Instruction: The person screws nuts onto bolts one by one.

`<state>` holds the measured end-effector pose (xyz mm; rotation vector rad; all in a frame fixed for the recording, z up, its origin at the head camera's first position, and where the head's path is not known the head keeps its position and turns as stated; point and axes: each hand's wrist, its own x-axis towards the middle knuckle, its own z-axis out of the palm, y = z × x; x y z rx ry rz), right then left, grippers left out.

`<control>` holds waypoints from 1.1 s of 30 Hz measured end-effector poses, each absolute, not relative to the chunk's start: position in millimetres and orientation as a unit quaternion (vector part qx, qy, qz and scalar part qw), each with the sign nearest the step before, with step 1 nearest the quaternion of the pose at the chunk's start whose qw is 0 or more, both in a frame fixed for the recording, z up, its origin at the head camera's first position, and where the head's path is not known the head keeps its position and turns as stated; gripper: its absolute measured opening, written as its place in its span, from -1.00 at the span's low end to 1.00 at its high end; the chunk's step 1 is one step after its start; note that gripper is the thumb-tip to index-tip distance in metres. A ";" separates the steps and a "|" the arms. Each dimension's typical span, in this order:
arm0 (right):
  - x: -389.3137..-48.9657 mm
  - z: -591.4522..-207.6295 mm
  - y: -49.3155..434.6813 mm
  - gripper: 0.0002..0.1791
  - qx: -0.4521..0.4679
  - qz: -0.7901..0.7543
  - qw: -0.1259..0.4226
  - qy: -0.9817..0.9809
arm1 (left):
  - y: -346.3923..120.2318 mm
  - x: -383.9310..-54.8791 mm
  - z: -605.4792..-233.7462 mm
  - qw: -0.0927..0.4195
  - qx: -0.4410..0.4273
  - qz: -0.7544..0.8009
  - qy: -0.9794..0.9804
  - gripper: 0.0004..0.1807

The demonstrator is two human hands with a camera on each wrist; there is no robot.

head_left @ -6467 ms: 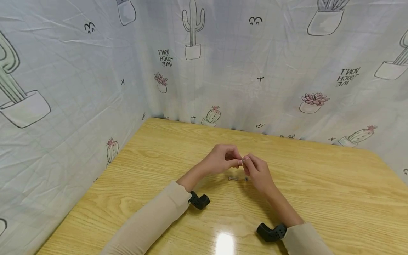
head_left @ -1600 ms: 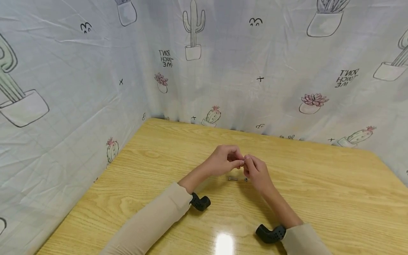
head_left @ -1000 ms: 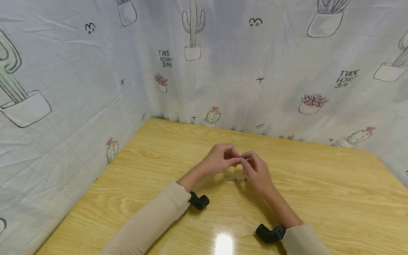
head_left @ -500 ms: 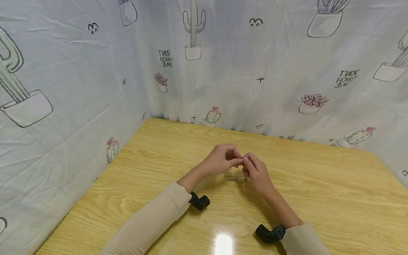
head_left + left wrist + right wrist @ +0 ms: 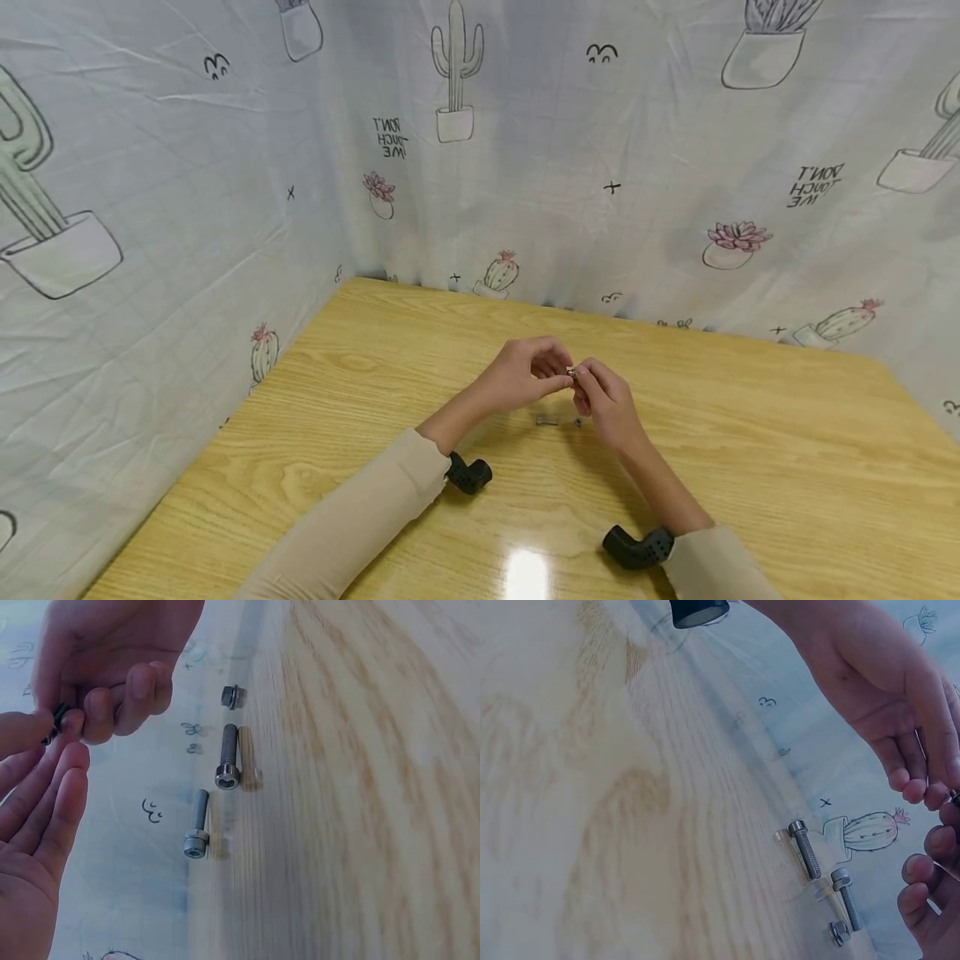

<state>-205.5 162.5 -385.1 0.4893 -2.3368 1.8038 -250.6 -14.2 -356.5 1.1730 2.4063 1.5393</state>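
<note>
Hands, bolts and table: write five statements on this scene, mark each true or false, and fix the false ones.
1. Two bolts lie on the table. True.
2. The left hand is far from the right hand. False: they meet at a small metal piece.
3. A nut lies near the bolts. True.
4. The left sleeve is black. False: it is beige.
5. The curtain shows cactus drawings. True.
</note>
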 end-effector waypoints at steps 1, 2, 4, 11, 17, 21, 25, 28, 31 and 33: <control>-205.0 -384.8 162.8 -0.60 0.160 0.597 0.076 -0.783 | -14.3 -250.6 -356.2 0.026 0.380 0.495 0.781 -0.86; -204.8 -384.8 163.0 -0.61 0.158 0.592 0.078 -0.787 | -14.1 -250.8 -356.4 0.023 0.382 0.491 0.783 -0.84; -205.5 -385.2 163.7 -0.61 0.152 0.583 0.080 -0.794 | -13.7 -251.0 -356.1 0.013 0.389 0.484 0.784 -0.84; -208.5 -390.4 165.5 -0.60 0.136 0.563 0.092 -0.810 | -13.6 -250.6 -354.7 -0.003 0.409 0.461 0.788 -0.96; -203.0 -379.3 164.4 -0.76 0.110 0.538 0.119 -0.827 | -16.4 -251.6 -356.2 -0.006 0.401 0.456 0.795 -0.96; -193.5 -364.2 159.6 -0.84 0.118 0.522 0.133 -0.834 | -17.9 -253.5 -358.9 0.002 0.393 0.461 0.795 -0.95; -188.0 -356.4 155.8 -0.87 0.123 0.509 0.138 -0.841 | -19.0 -254.7 -361.2 0.007 0.389 0.465 0.795 -0.95; -188.5 -358.0 155.7 -0.90 0.130 0.501 0.147 -0.843 | -19.2 -255.6 -362.4 0.005 0.387 0.463 0.797 -0.95; -192.7 -364.6 158.0 -0.93 0.148 0.492 0.162 -0.842 | -19.4 -255.7 -362.3 0.005 0.382 0.464 0.799 -0.95; -198.3 -373.1 161.5 -0.93 0.158 0.483 0.174 -0.843 | -19.7 -255.8 -362.3 0.006 0.378 0.464 0.801 -0.95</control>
